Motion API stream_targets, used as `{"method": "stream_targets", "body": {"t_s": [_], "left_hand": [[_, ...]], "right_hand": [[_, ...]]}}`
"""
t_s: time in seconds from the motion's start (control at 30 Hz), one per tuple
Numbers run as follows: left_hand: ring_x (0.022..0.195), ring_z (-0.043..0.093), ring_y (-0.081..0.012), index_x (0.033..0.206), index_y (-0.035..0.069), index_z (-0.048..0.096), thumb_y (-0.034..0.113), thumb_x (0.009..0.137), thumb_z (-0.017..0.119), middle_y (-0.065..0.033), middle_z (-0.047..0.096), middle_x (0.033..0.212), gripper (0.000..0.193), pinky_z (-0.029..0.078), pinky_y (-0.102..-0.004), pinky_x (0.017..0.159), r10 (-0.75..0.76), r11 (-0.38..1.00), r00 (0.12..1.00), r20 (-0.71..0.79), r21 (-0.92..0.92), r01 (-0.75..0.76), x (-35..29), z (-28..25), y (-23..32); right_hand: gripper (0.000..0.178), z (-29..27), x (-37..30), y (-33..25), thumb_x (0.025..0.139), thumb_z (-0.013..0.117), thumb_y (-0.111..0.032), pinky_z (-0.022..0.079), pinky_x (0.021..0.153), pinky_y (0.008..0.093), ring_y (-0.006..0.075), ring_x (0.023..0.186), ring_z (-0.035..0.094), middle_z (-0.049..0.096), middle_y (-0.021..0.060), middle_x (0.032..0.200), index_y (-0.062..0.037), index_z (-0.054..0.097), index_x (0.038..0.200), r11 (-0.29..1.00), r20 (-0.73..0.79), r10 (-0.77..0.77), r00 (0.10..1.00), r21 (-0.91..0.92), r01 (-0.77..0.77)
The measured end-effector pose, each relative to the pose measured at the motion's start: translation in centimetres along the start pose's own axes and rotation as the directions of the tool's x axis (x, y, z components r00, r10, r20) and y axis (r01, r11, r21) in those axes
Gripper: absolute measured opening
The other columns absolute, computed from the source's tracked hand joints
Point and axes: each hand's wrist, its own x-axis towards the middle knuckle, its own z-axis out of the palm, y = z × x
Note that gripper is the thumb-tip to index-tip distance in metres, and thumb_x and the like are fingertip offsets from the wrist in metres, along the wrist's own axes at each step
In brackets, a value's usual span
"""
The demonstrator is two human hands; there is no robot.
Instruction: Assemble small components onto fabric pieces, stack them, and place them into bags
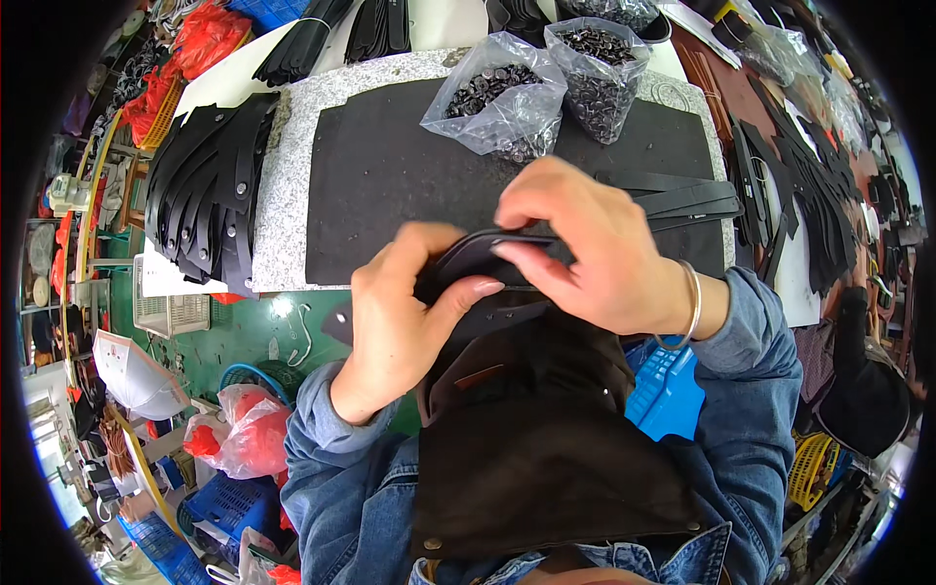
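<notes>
Both hands are raised over the near edge of a black work mat (380,146). My left hand (390,312) is wrapped round a bent black strap (473,255), its thumb pressed along the near side. Fingers of my right hand (595,244) curl over the strap's other end, thumb and forefinger pinched there. Whether a small snap sits in that pinch is hidden. Beyond the hands stand two clear plastic bags of dark snap fasteners, one wide open (492,93), the other upright (597,83). A few black strips (673,200) lie to the right on the mat.
A fanned pile of black straps with shiny studs (210,190) lies at the left of the speckled slab (292,127). More black strip bundles (378,29) are at the back. Blue baskets (234,507) and an umbrella (136,375) stand lower left; a blue crate (665,390) is by my right arm.
</notes>
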Motion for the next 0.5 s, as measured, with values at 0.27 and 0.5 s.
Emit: {"method": "stream_targets", "body": {"t_s": [0.27,0.5], "left_hand": [[0.057,0.049,-0.0092,0.085,0.001,0.052,0.004,0.08,0.064,-0.0048,0.054,0.063,0.014,0.04,-0.021,0.056,-0.135,0.983,0.983,0.123,-0.108,0.149,-0.7,-1.2,-1.4],[0.063,0.051,-0.0115,0.085,0.0,0.054,0.0,0.078,0.064,-0.0074,0.056,0.072,0.013,0.042,-0.0238,0.058,-0.149,0.972,0.989,0.026,-0.18,0.151,-2.0,-1.7,-2.4]], "right_hand": [[0.012,-0.4,6.2,8.7,0.081,0.055,-0.016,0.048,0.062,0.0363,0.0255,0.074,0.062,0.061,0.0089,0.079,-0.0061,0.061,0.082,0.67,0.248,0.006,0.969,-0.72,0.18],[0.018,1.7,9.0,11.7,0.072,0.057,-0.008,0.05,0.072,0.0353,0.025,0.084,0.062,0.062,0.0097,0.085,-0.0036,0.061,0.088,0.499,0.493,0.349,0.797,-0.818,0.287]]}}
